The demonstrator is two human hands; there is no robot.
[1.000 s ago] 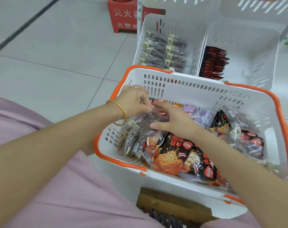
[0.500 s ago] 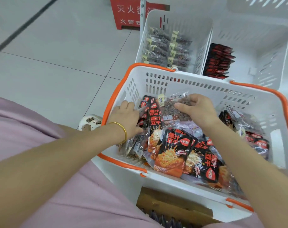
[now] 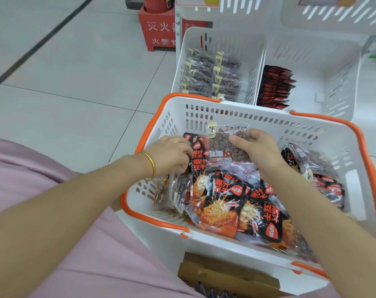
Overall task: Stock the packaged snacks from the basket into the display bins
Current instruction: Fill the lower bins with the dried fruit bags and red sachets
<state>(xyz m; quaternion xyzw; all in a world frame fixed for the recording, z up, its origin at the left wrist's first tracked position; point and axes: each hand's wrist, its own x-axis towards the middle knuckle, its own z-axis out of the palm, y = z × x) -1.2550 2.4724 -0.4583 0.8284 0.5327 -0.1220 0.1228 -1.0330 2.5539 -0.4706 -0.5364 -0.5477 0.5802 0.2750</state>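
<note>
Right hand (image 3: 258,149) has its grip closed on a clear pack (image 3: 221,145), thumb and fingers pinching the right edge. The pack is a flat rectangle of crinkly see-through film, stuffed with small brown lumps, with a pale yellow tag at the top corner. It's held just over the pile, near the far wall of the basket (image 3: 258,119).

Left hand (image 3: 170,155) is curled down into the left side of the basket, fingertips against a black pouch (image 3: 199,157). Can't tell if that grip actually has hold of anything. There's a shiny gold bangle (image 3: 151,166) on that wrist.

The basket is white slotted plastic with an orange rim, holding a jumble of glossy black-and-orange pouches and more clear ones. Both forearms cover part of the pile.

Just past it are 2 white slotted bins. The left bin (image 3: 253,61) has clear packs in 2 rows, and the right bin (image 3: 324,67) has dark red packs (image 3: 275,87) standing along its left wall. A red box (image 3: 159,33) sits on the tile floor (image 3: 75,72), and there's a cardboard box (image 3: 225,276) below the basket.
</note>
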